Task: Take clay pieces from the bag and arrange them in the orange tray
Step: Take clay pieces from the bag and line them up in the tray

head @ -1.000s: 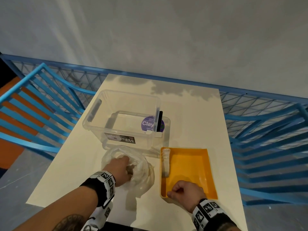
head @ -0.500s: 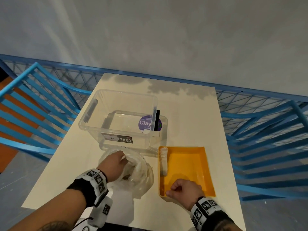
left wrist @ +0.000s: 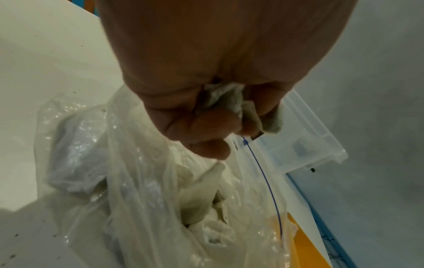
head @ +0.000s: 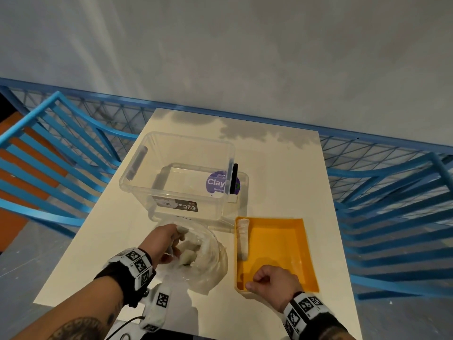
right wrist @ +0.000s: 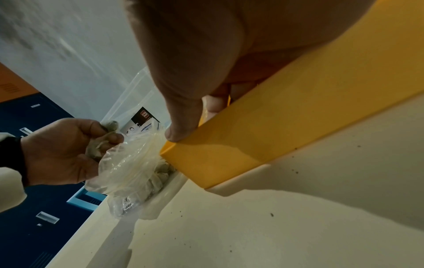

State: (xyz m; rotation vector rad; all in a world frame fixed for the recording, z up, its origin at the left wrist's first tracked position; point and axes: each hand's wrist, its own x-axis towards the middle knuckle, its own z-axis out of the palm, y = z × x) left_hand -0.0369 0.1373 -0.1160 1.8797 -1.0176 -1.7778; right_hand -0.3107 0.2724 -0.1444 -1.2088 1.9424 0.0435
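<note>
While right hand (head: 272, 282) grips orange tray (head: 305, 253), left fingers (left wrist: 206, 127) pinch clay (left wrist: 229, 99).

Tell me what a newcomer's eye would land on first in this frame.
Most likely the orange tray at the table's near right: one pale clay roll lies along its left wall, and the right hand grips its near left corner. Next, the left hand pinching a clay piece over the open clear bag. Behind them stands a clear plastic box.
</note>
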